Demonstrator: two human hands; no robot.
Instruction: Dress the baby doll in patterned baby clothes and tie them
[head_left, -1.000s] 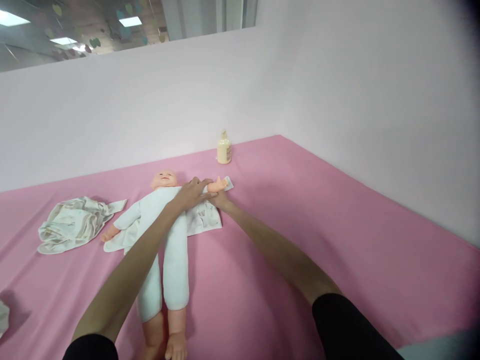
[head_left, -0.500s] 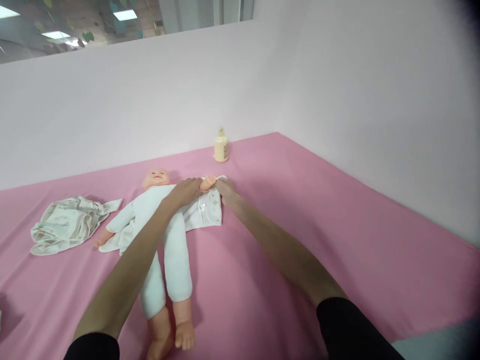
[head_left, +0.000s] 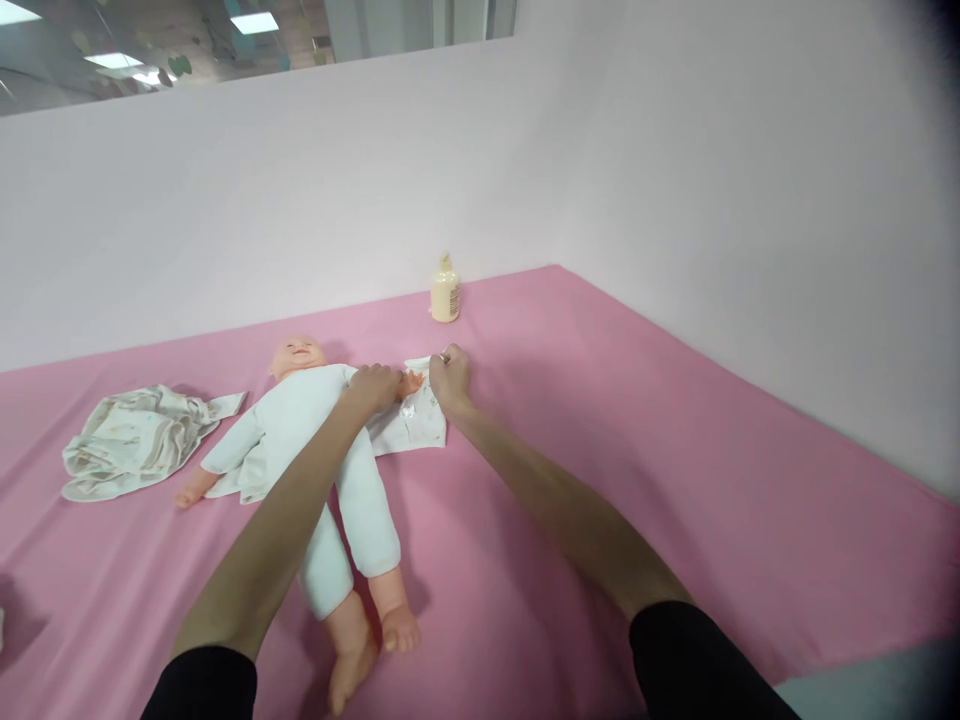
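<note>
A baby doll [head_left: 304, 405] in a white suit lies on its back on the pink surface, head away from me. My left hand [head_left: 375, 388] is closed around the doll's arm, just short of its small hand [head_left: 410, 383]. Partly beneath that arm lies a white printed cloth [head_left: 412, 425] with a shiny patch. My right hand [head_left: 451, 382] is closed in a pinch on the upper right corner of this cloth. White fabric [head_left: 251, 475] also shows under the doll's other arm. My left forearm hides part of the doll's trunk and leg.
A crumpled printed cloth [head_left: 142, 440] lies left of the doll. A cream pump bottle [head_left: 445, 293] stands near the back wall. The pink cover [head_left: 570, 480] meets pale walls [head_left: 675, 200] at the back and right.
The doll has turned a little, its legs shifting right and its head left. My right hand has curled tighter and risen slightly at the cloth's corner. My left hand stays on the arm.
</note>
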